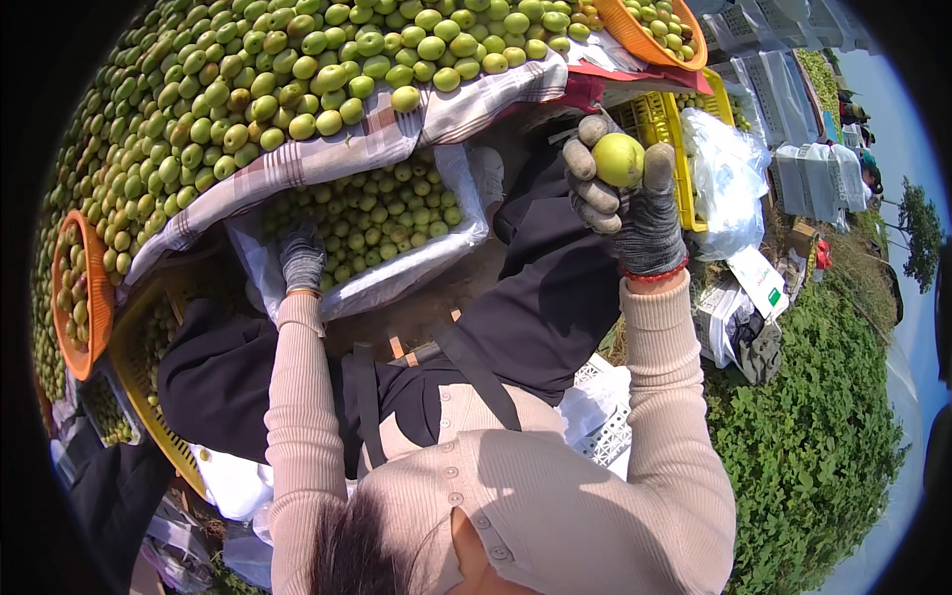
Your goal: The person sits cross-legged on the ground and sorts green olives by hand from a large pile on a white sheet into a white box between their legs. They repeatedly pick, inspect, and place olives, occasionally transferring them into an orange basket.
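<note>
My right hand (pixel 632 201), in a grey knit glove, is raised on the right and holds one yellow-green jujube (pixel 619 159) between thumb and fingers. My left hand (pixel 301 256), gloved the same way, reaches down into a crate lined with plastic film (pixel 416 269). Its fingertips are among the green jujubes (pixel 372 216) there, and whether they grip any is hidden. Just beyond the crate a large heap of green and brownish jujubes (pixel 297 74) lies on a plaid cloth (pixel 372 152) with its edge hanging over.
Orange baskets of fruit stand at left (pixel 83 297) and upper right (pixel 647 41). Yellow crates flank me at left (pixel 141 372) and right (pixel 658 119), the right one beside a clear plastic bag (pixel 721 186). Stacked white crates (pixel 773 97) and green plants (pixel 803 446) lie farther right.
</note>
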{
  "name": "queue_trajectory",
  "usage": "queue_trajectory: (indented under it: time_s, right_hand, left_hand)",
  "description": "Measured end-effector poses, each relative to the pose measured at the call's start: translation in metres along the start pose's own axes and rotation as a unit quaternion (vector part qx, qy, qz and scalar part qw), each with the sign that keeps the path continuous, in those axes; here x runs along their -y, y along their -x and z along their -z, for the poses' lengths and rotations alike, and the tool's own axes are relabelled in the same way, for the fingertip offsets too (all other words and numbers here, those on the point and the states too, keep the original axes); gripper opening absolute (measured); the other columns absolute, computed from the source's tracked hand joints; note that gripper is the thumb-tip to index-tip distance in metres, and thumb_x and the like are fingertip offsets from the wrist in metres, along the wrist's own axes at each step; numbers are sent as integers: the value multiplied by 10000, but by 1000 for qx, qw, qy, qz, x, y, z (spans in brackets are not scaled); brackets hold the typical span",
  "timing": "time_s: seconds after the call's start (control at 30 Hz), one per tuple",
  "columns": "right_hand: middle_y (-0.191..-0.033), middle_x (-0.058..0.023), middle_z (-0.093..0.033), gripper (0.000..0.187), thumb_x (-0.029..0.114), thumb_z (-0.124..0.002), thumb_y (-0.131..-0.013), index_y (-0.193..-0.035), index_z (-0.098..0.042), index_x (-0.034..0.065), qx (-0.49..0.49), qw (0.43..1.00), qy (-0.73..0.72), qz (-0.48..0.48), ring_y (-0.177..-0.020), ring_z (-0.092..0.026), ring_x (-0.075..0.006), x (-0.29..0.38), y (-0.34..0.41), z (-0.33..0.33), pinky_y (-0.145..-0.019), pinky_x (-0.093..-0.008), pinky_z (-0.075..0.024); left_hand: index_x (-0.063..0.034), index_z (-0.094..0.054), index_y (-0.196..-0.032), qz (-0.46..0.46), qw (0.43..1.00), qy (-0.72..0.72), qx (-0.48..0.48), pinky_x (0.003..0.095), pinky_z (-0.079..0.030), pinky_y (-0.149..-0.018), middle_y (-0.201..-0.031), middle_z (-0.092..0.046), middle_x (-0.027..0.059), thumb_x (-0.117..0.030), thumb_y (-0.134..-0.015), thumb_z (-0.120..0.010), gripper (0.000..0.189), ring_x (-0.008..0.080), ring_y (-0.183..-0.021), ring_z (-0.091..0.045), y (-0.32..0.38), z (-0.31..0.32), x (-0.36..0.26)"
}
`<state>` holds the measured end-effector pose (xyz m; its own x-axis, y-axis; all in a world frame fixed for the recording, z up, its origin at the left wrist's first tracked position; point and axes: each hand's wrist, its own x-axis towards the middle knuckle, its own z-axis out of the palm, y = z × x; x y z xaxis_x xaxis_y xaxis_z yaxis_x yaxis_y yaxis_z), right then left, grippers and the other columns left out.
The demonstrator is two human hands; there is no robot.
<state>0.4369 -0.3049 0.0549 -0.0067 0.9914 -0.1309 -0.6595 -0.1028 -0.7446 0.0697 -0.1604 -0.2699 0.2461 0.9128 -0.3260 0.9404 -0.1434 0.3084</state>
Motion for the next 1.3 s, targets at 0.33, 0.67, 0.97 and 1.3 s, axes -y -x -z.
queue_trajectory:
  time_s: [0.33, 0.67, 0.97, 1.3]
  right_hand:
    - [-749, -32, -524, 352, 420, -686, -876, -929, -527, 110, -80, 940, 260, -205, -437, -345, -28, -45, -85, -9, -372, -159, -273]
    - [-1081, -64, -611, 243, 38, -637, -891, -1133, -621, 25, 0, 879, 475, -46, -1022, -600, -162, -119, -145, -18, -925, -307, -497]
    - [-1081, -120, -611, 243, 198, -688, -801, -1038, -693, 147, 5, 588, 779, 217, -993, -587, -338, -146, -231, -15, -873, -441, -483]
    - [-1063, -121, -652, 236, 194, -660, -836, -1055, -680, 107, -40, 691, 648, 319, -1019, -606, -321, -131, -250, -37, -936, -437, -465]
  left_hand:
    - [-14, -523, -1335, 48, 842, 512, -162, 369, -394, -1077, -1394, -509, 154, -123, -902, -621, 457, 327, -1239, -505, -26, 47, -32]
    - [-3, -602, -1208, 24, 913, 378, 153, 333, -534, -856, -1116, -665, 191, -75, -975, -495, 267, 276, -973, -668, 20, 165, -62]
    - [-170, -625, -1257, -59, 937, 132, -317, 437, -392, -1058, -1342, -539, 144, -168, -810, -706, 454, 328, -1302, -458, -46, 256, -66]
    - [-268, -618, -1258, -192, 960, 42, -200, 466, -365, -1035, -1277, -586, 25, -227, -720, -764, 559, 287, -1225, -510, -19, 217, -101]
